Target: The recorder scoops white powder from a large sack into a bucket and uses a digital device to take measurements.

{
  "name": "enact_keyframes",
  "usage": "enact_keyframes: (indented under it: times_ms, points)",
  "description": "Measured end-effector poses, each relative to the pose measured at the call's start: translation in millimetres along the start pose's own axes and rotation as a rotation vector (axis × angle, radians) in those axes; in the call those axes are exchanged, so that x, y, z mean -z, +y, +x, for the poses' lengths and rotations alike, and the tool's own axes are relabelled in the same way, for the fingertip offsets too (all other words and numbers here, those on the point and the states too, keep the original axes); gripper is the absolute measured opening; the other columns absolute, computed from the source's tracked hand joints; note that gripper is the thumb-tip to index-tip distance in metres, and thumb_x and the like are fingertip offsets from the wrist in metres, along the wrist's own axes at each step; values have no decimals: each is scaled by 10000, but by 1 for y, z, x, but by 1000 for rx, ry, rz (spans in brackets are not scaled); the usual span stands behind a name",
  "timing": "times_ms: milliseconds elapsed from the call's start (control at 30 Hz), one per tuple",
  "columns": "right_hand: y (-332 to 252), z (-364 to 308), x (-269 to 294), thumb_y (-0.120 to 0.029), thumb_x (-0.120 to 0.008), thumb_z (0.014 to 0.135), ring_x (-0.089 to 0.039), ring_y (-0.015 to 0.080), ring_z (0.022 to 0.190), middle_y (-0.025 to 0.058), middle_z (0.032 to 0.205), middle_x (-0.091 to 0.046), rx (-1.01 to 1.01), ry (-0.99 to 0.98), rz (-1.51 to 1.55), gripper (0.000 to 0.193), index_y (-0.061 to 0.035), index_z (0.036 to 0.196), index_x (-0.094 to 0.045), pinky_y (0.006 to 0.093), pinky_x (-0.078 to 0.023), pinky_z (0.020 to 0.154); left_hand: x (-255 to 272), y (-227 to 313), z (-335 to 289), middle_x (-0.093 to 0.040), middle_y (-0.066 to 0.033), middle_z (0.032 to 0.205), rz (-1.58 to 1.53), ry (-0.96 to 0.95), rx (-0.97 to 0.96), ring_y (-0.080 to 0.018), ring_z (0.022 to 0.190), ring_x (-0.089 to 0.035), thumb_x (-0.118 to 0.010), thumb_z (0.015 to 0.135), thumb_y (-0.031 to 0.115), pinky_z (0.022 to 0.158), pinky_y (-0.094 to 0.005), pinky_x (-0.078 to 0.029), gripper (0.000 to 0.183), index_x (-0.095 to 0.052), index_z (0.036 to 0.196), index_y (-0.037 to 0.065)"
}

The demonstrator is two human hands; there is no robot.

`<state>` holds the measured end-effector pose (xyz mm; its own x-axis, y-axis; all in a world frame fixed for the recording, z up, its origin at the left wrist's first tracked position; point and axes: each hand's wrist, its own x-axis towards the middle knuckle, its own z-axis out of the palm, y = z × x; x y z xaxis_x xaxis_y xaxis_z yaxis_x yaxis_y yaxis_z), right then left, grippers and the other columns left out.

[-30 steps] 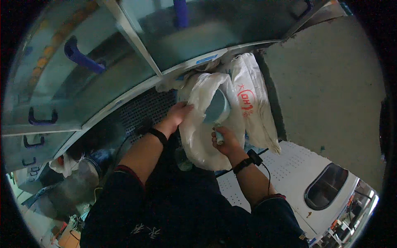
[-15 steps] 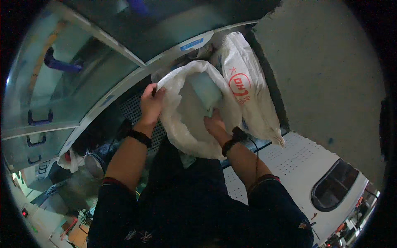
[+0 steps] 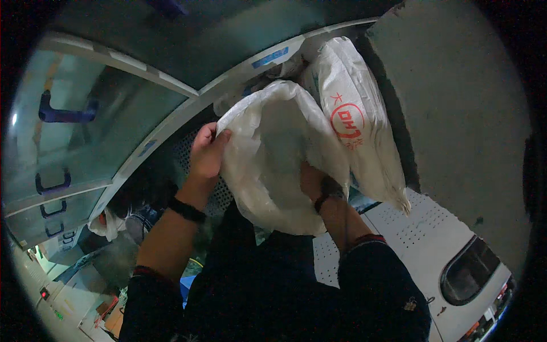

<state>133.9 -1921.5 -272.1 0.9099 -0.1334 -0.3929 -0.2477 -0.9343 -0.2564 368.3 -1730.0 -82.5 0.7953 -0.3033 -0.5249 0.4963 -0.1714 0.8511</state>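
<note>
A large white woven sack (image 3: 245,171) stands open in front of my legs, its mouth wide and its walls creased. My left hand (image 3: 206,151) is closed on the left rim, thumb over the edge. Inside the sack is my right hand (image 3: 312,181), reaching down past the right wall; its fingertips are hidden and I cannot see what they touch. The sack's inside looks pale and hazy, so its contents are hard to make out. Close on the right, a second white sack (image 3: 356,114) with red printing leans against the first.
Glass-fronted cabinet doors (image 3: 114,142) with dark handles (image 3: 68,111) rise at the left and far side. A grey wall (image 3: 456,102) stands on the right. Below it is a white perforated panel (image 3: 421,228) with a dark oval window (image 3: 470,271).
My right hand has gone deeper into the sack and to the right. The pale green packet it was pinching no longer shows clearly. My left hand keeps its hold on the rim.
</note>
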Motion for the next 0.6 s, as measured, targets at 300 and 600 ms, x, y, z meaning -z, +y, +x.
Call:
enact_keyframes:
  times_ms: [300,600]
  points:
    - [10,87,50,-79,-551,875,-670,343,836,208,1038,-666,29,256,-175,201,-22,1066,-575,434,-563,746,4,-3,-6,-641,-54,1036,0,-13,-16,-140,900,-614,-623,968,196,797,-306,-523,273,-553,1161,17]
    - [32,16,-45,-70,-643,827,-680,326,794,168,878,-671,64,-388,436,403,-28,1198,-491,436,-556,641,2,1,-5,-645,-41,1024,46,-55,-9,-136,899,-608,-644,961,222,798,-304,-515,272,-567,1140,33]
